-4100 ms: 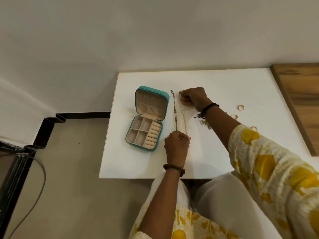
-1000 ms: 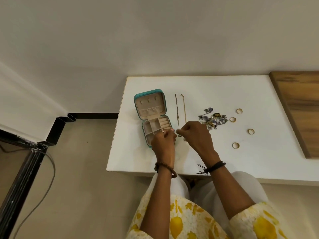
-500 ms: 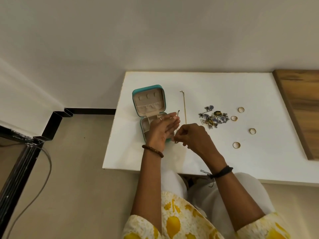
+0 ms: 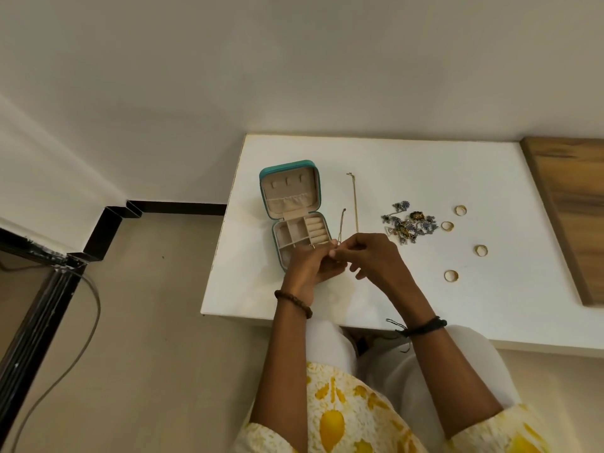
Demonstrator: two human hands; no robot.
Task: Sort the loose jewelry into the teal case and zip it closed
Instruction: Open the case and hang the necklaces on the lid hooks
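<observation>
1. Through the head camera I look down on a white worktop set against a pale wall, with a wooden panel along its right edge.
2. The teal case lies open near the worktop's left side; its lid stands tilted back and the beige compartments of its base face up.
3. I see the left hand just in front of the case, covering the near edge of the base. Its fingers are curled and pinch the lower end of a thin dark chain, which rises from the fingertips beside the case.
4. The right hand meets the left at that same spot. Its thumb and forefinger are pressed together on the chain; the other fingers curl loosely below.
5. A second chain, gold, lies straight on the worktop just right of the held one.
6. Further right sits a tangled pile of blue and silver jewelry.
7. Four gold rings are scattered beyond the pile, apart from each other.
8. A brown bead bracelet is on the left wrist and a black thread band on the right.
</observation>
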